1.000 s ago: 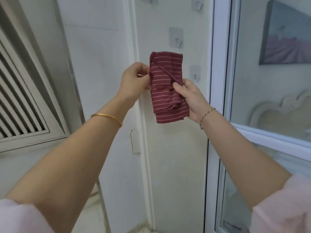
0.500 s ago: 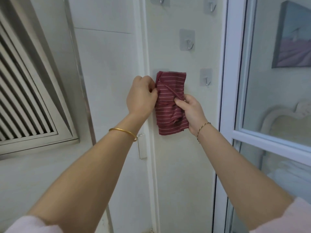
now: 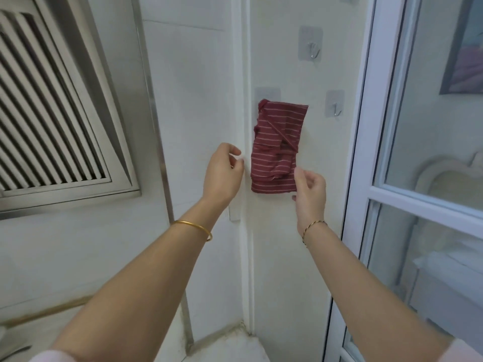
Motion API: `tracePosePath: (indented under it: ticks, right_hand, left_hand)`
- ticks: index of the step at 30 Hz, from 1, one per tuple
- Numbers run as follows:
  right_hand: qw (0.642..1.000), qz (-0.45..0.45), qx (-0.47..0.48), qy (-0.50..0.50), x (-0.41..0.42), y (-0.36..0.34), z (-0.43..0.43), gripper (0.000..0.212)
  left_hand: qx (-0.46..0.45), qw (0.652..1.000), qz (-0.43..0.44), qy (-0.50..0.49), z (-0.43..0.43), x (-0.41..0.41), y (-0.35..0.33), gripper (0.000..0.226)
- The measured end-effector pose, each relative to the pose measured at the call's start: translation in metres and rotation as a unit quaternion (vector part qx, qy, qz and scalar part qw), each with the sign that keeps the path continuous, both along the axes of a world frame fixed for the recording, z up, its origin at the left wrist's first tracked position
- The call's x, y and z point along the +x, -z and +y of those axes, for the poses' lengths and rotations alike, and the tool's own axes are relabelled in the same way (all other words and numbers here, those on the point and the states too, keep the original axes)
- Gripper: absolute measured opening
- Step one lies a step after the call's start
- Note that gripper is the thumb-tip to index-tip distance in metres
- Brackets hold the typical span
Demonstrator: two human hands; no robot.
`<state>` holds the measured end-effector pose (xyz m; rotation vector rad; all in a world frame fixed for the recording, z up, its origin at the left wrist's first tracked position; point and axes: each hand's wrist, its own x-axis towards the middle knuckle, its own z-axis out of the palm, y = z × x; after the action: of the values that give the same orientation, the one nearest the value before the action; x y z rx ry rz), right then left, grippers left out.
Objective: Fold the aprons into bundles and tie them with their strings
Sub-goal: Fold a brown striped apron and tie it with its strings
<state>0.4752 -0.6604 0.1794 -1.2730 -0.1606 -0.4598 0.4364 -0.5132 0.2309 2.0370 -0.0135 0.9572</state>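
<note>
Both hands have let go of the apron bundle (image 3: 277, 142). It now hangs by itself from a stick-on hook (image 3: 266, 92) on the far wall, folded, with its string (image 3: 281, 135) wrapped across it. Half a second ago both hands gripped it against the wall; a second ago they held it up in the air. The left hand (image 3: 223, 173) sits just left of the bundle, apart from it, fingers (image 3: 232, 150) loosely curled on nothing. The right hand (image 3: 312, 190) is at the bundle's lower right corner, fingers relaxed and empty; whether the thumb brushes the cloth cannot be told. Judged: this apron is done. Two more hooks (image 3: 310, 47) (image 3: 335, 104) to the right are bare.
</note>
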Motion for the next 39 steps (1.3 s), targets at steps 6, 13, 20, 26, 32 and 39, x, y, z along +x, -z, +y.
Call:
tracePosePath:
  ticks: [6,13,20,26,32,39]
  right_hand:
    - [0.983,0.179,0.042,-0.015,-0.046,0.097,0.061,0.014]
    - [0.928,0.240,-0.151,-0.241,-0.126,0.153,0.196,0.021]
    - [0.818,0.305,-0.252,-0.418,-0.237,0.218,0.384,0.012]
    - [0.768,0.325,-0.276,-0.477,-0.317,0.245,0.507,0.008]
    - [0.741,0.340,-0.337,-0.471,-0.321,0.260,0.557,0.007]
    - [0.740,0.345,-0.366,-0.447,-0.289,0.266,0.578,0.007]
  left_hand:
    - [-0.017,0.987,0.158,0.027,0.043,-0.041,0.067,0.012]
    - [-0.097,0.935,0.341,-0.022,0.167,-0.142,0.174,0.013]
    - [-0.116,0.863,0.440,-0.221,0.368,-0.310,0.250,0.015]
    - [-0.046,0.772,0.505,-0.384,0.506,-0.411,0.270,0.039]
    - [0.044,0.778,0.503,-0.374,0.575,-0.412,0.281,0.042]
    - [0.384,0.702,0.527,-0.286,0.619,-0.373,0.288,0.036]
